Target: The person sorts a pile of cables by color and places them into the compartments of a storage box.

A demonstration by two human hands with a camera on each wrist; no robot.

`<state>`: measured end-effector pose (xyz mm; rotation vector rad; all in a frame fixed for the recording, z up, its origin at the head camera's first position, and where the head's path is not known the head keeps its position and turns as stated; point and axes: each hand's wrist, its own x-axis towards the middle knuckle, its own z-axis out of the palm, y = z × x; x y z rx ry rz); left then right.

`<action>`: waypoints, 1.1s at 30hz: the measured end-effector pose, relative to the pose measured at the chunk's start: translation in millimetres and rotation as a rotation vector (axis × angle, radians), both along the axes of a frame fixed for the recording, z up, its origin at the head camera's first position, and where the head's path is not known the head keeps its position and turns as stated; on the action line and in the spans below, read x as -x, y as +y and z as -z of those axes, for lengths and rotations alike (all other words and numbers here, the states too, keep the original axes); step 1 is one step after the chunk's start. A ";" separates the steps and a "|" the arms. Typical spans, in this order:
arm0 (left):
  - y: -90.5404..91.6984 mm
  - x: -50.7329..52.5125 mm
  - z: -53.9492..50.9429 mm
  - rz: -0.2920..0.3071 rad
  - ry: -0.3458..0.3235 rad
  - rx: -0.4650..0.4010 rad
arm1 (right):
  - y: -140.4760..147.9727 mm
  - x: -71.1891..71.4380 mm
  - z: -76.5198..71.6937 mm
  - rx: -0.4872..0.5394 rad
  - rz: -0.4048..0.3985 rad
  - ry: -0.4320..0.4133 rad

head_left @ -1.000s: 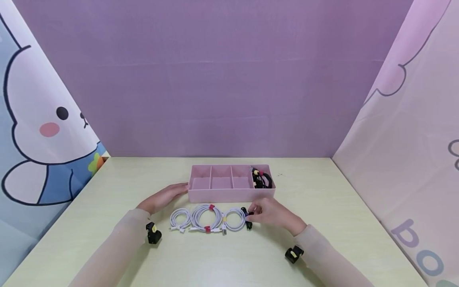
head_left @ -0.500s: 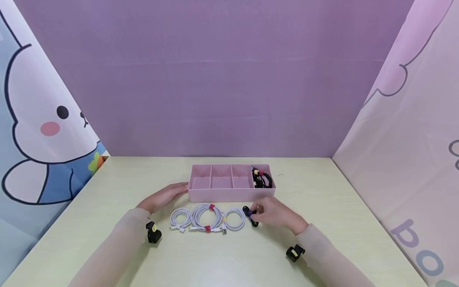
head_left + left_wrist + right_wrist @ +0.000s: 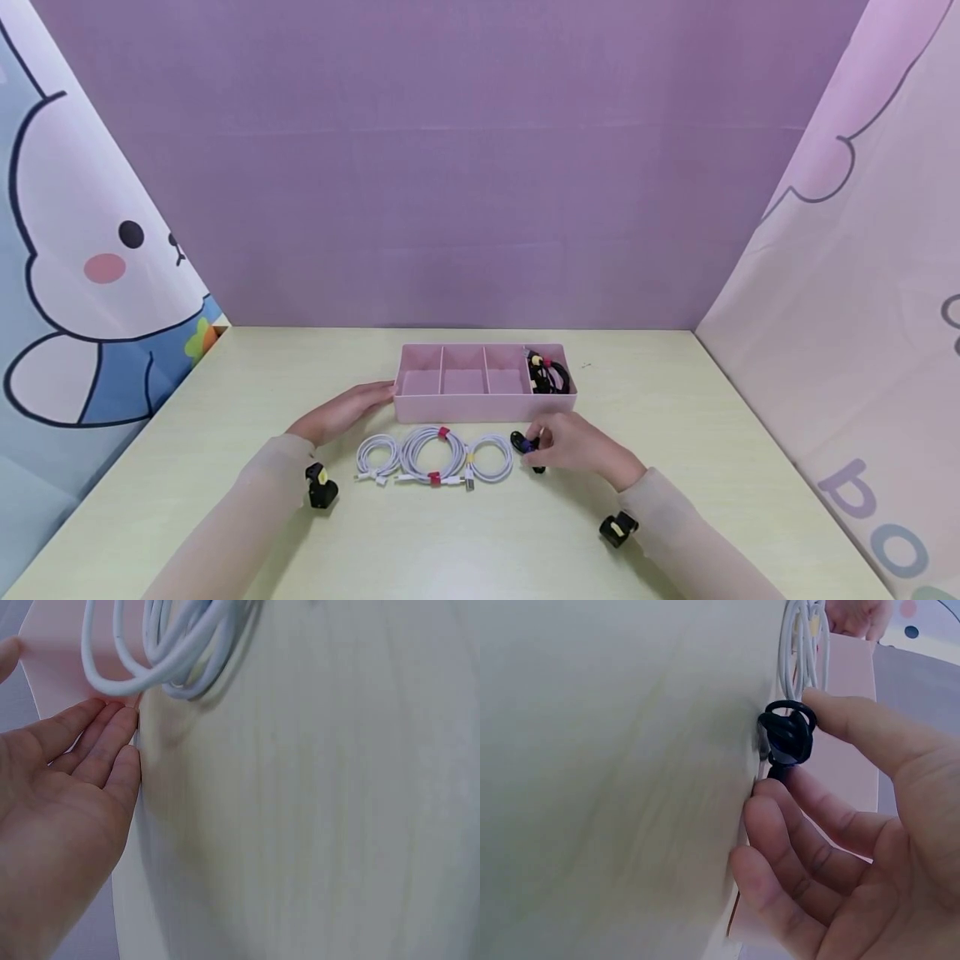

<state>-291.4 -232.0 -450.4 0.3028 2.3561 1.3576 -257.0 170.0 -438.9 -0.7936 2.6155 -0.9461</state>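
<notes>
In the head view my right hand (image 3: 577,450) pinches a small coiled black cable (image 3: 519,442) with a purple tie, just in front of the box. The right wrist view shows the black cable (image 3: 787,739) between thumb and forefinger, the other fingers curled loosely near the table. My left hand (image 3: 341,415) touches the left end of a pink divided box (image 3: 480,408) with its fingertips, the fingers fairly straight in the left wrist view. Black cables (image 3: 551,375) with red and yellow ties lie in the box's rightmost compartment; its other compartments hold nothing.
Three coiled white cables lie in a row before the box: a small one (image 3: 378,438) at left, a larger one with red ties (image 3: 407,456) in the middle, and one with a yellow tie (image 3: 510,458) at right. A purple panel (image 3: 465,167) stands behind the table.
The right hand has shifted slightly right with the black cable, away from the right-hand white coil, and the cable has turned to slant. The left hand and the box look unmoved.
</notes>
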 end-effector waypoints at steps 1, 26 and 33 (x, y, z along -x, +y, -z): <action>0.0 0.0 -0.2 -0.001 0.001 0.000 | -0.2 -0.3 0.1 -0.004 0.009 0.002; 0.5 -1.8 -2.3 -0.005 0.003 -0.004 | 3.3 -1.1 3.2 -0.028 0.039 0.025; 0.5 -2.1 -3.0 -0.009 -0.001 0.000 | 3.9 -2.3 0.8 -0.004 0.031 0.023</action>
